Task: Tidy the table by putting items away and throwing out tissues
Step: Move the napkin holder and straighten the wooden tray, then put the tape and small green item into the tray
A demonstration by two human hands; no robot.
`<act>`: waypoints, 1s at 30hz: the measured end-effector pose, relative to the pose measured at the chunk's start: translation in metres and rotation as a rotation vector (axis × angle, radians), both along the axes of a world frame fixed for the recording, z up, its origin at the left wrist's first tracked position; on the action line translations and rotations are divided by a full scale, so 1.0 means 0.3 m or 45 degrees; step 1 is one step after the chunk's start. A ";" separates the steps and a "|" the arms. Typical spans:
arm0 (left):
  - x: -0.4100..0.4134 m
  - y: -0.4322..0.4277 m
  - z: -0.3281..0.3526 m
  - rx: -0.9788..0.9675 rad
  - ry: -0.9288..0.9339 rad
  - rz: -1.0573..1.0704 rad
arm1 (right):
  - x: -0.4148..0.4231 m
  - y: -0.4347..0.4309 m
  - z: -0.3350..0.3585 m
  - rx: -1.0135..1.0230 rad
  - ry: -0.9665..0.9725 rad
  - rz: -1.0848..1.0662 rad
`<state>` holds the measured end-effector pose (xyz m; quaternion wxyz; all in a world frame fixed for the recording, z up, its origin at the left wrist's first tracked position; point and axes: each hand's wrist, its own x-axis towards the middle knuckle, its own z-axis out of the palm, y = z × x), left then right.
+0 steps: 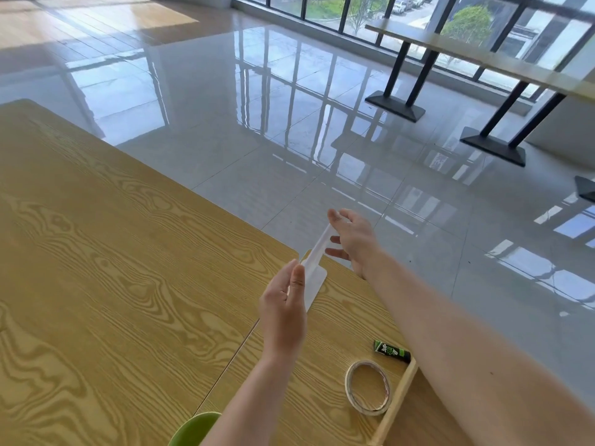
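The white sheet [315,268] is in the air above the far edge of the counter [96,252], stretched between both hands and not touching the wood. It looks very thin and light. It twists to a narrow band near its upper end and lies flat and wider at the lower end, so I judge it to be soft and without stiffness, maybe a tissue or a thin film; which of the two I cannot tell. Such a thing weighs almost nothing, but it may tear if it is pulled hard, and it can slip away or float if only one corner is held loosely. I think the best hold is a light pinch at the ends, as it is now, or to gather it into the palm before carrying it away. The left hand [283,312] pinches the lower end, its thumb lying on the near face and its fingers behind. The right hand [352,241] pinches the upper end between thumb and forefinger, and its other fingers are spread and relaxed. A roll of tape [368,388] and a small green packet [391,351] lie on the counter near the right forearm.
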<state>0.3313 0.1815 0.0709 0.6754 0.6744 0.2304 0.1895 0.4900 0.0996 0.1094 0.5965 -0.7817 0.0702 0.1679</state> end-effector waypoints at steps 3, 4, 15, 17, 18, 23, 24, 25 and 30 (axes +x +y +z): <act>-0.026 0.006 0.005 0.013 0.021 0.060 | -0.023 -0.076 -0.003 -0.012 -0.058 -0.052; -0.041 0.006 0.003 0.014 0.025 0.118 | -0.039 -0.118 -0.012 -0.074 -0.103 -0.059; -0.233 -0.190 -0.165 0.424 0.282 -0.246 | -0.341 -0.537 -0.190 -0.713 -0.127 0.213; -0.239 -0.227 -0.205 0.580 0.370 -0.437 | -0.374 -0.578 -0.215 -0.812 -0.156 0.273; -0.237 -0.244 -0.220 0.645 0.406 -0.532 | -0.388 -0.595 -0.228 -0.866 -0.174 0.309; -0.187 -0.302 -0.289 1.042 0.519 -1.023 | -0.415 -0.645 -0.294 -1.113 -0.296 0.511; -0.175 -0.311 -0.302 1.104 0.527 -1.088 | -0.412 -0.650 -0.306 -1.160 -0.318 0.554; -0.164 -0.319 -0.315 1.161 0.531 -1.137 | -0.407 -0.653 -0.317 -1.212 -0.343 0.603; -0.114 -0.346 -0.361 1.445 0.499 -1.276 | -0.371 -0.641 -0.360 -1.379 -0.451 0.768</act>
